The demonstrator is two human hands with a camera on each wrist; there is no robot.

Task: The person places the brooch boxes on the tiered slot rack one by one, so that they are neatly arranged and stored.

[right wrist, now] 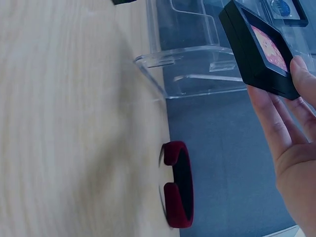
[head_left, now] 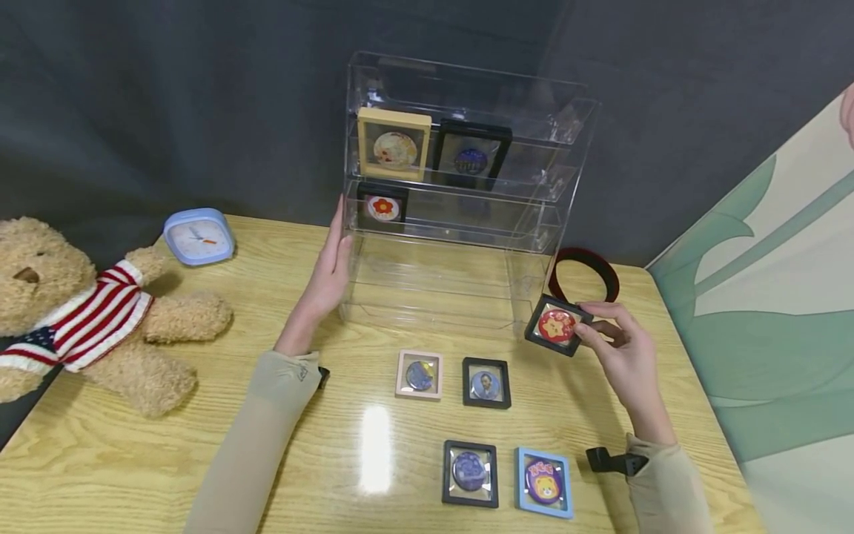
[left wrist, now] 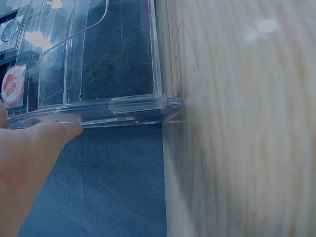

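A black square display frame with a red round badge (head_left: 557, 325) is pinched between the thumb and fingers of my right hand (head_left: 630, 356), tilted, beside the lower right corner of the clear acrylic display shelf (head_left: 434, 315). My left hand (head_left: 330, 271) rests along the shelf's left side with straight fingers; the left wrist view shows the thumb (left wrist: 54, 136) at the side panel's edge. On the shelf's tiers stand a yellow frame (head_left: 394, 113), a black frame with a dark blue badge (head_left: 471, 159) and a black frame with a red flower badge (head_left: 383, 208).
In front of the shelf lie a pink frame (head_left: 419, 375), black frames with a portrait badge (head_left: 485, 384) and a purple badge (head_left: 470, 472), and a blue frame (head_left: 543, 482). A dark red headband (head_left: 610, 276) is behind right; a clock (head_left: 199, 237) and teddy bear (head_left: 100, 319) sit left.
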